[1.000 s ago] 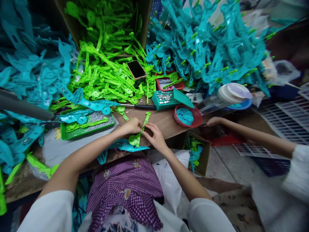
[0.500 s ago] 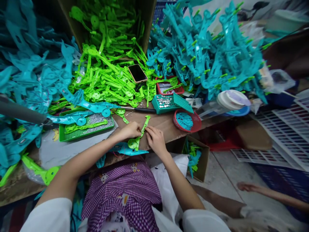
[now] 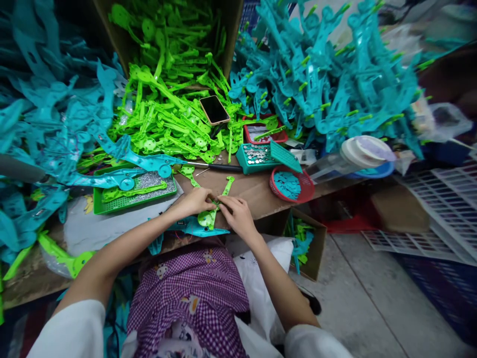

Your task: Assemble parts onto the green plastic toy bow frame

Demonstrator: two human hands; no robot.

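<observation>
In the head view, we work with both bare hands over the bench (image 3: 257, 191), near its front edge. Our left hand (image 3: 198, 201) has its thumb and fingertips brought together at the middle of a green plastic piece (image 3: 207, 220), and our right hand (image 3: 238, 215) meets it there from the other side, fingertips together on the same piece; we cannot tell whether anything small sits between them. The piece slants away from us, its broad rounded end nearest our lap and its narrow end pointing away. Below the broad end we see a turquoise piece (image 3: 194, 226) at the bench edge. To our left is a green tray (image 3: 108, 208) of small metal parts, with a green arm and a turquoise arm across it. Beyond our hands lies a black-handled tool (image 3: 227, 168), its handle end beside a teal box (image 3: 246, 166) of round metal discs. A red basket (image 3: 307, 186) of turquoise pieces stands just to the right of that box, nearer us. Farther back, a phone (image 3: 214, 110) rests on the heap of green parts (image 3: 167, 119), between turquoise heaps on both sides.
</observation>
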